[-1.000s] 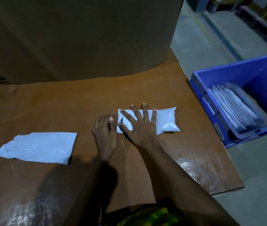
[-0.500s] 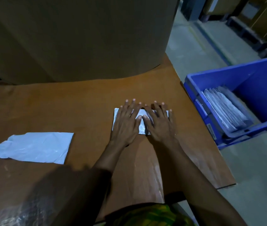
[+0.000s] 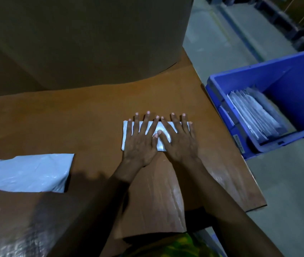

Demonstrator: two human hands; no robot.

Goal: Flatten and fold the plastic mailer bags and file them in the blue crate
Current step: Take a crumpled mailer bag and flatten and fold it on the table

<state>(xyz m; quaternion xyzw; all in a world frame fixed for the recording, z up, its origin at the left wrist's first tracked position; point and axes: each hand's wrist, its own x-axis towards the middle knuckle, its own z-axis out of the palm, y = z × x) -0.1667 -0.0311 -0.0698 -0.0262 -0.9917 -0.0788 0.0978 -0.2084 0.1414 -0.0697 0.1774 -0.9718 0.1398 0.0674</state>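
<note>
A folded white mailer bag (image 3: 161, 131) lies on the brown table (image 3: 84, 115), mostly covered by my hands. My left hand (image 3: 141, 140) presses flat on its left half, fingers spread. My right hand (image 3: 180, 140) lies flat on its right half, thumbs nearly touching. A second, unfolded and crumpled white mailer bag (image 3: 26, 172) rests on the table at the left. The blue crate (image 3: 270, 78) stands on the floor to the right of the table, with several folded mailer bags (image 3: 255, 115) filed upright inside.
A large brown cardboard roll or drum (image 3: 82, 39) fills the back of the table. The table's right edge (image 3: 238, 160) runs close beside the crate. Grey concrete floor (image 3: 286, 191) lies to the right, with dark pallets at the far top right.
My left hand moved from beside the bag onto its left half, and my right hand slid to its right half. The puffy bag now lies flatter under both palms.
</note>
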